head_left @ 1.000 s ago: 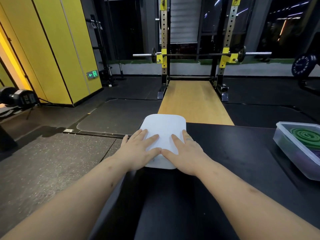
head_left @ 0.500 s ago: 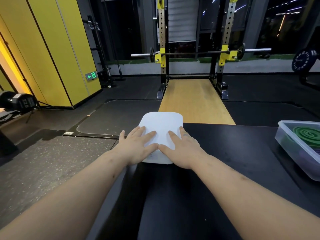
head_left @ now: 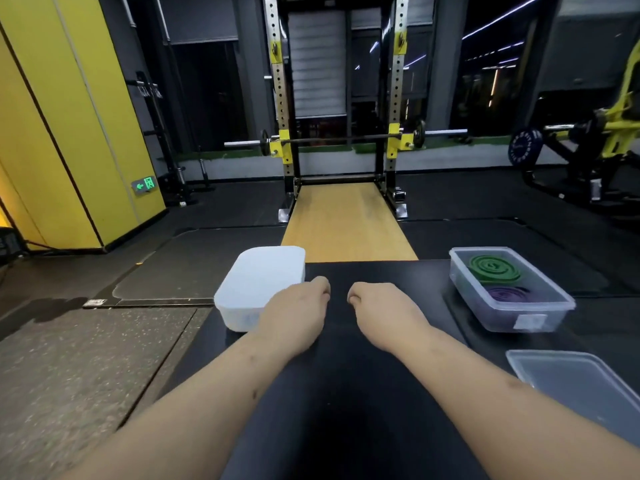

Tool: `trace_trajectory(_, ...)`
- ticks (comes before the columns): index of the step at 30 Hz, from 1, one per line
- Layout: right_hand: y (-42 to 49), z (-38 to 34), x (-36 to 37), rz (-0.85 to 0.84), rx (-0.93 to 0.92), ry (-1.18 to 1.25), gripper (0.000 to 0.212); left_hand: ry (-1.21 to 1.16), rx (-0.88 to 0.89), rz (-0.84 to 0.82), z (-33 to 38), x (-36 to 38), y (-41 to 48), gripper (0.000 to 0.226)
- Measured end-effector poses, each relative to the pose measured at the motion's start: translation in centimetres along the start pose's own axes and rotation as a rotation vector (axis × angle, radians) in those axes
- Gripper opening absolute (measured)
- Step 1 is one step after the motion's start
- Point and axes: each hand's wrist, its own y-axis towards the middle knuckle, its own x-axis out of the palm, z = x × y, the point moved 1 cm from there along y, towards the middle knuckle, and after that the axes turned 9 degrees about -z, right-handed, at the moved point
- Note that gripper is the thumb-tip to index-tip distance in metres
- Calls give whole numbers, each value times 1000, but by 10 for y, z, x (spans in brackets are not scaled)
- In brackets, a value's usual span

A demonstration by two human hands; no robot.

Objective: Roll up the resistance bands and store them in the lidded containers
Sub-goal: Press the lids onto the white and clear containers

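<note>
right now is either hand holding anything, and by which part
Nothing: left hand and right hand are curled and empty, beside the white lidded plastic container.

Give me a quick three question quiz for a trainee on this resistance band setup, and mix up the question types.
1. True or false: the white container has its lid on.
2. What lies in the clear container? A) two coiled bands, B) one uncoiled band, C) nothing.
3. Fill in: the loose clear lid lies on the black table on the person's ____ side.

Key: 1 true. 2 A, a green band and a purple band. 3 right.
</note>
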Motion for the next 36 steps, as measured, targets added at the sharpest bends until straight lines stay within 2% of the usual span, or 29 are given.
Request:
trace_trajectory(2, -13, 26, -6, 37, 30, -8, 20, 51, 42, 30, 30, 6, -1, 26)
trace_trajectory(4, -25, 55, -13, 100, 46, 14, 33, 99, 106, 74, 59, 14, 2, 37)
trace_trajectory(6, -32, 88, -20, 151, 61, -17, 36, 138, 171, 91, 87, 24, 11, 37)
trace_trajectory(8, -35, 120, -26, 161, 92, -65, 43, 113, 214, 58, 111, 38, 24, 32)
trace_trajectory(13, -37, 197, -39, 192, 226, -122, 51, 87, 280, -21, 174, 70, 53, 47)
trace_trajectory(19, -31, 272, -39, 164, 338, -106, 63, 95, 241, -172, 219, 105, 85, 61)
trace_trajectory(24, -23, 303, -35, 177, 395, -62, 69, 46, 209, -247, 240, 127, 106, 63)
trace_trajectory(28, -13, 318, -35, 126, 418, -8, 72, 85, 216, -265, 251, 140, 118, 64)
trace_trajectory(36, -9, 319, -30, 70, 375, 34, 75, 83, 204, -268, 242, 142, 119, 59)
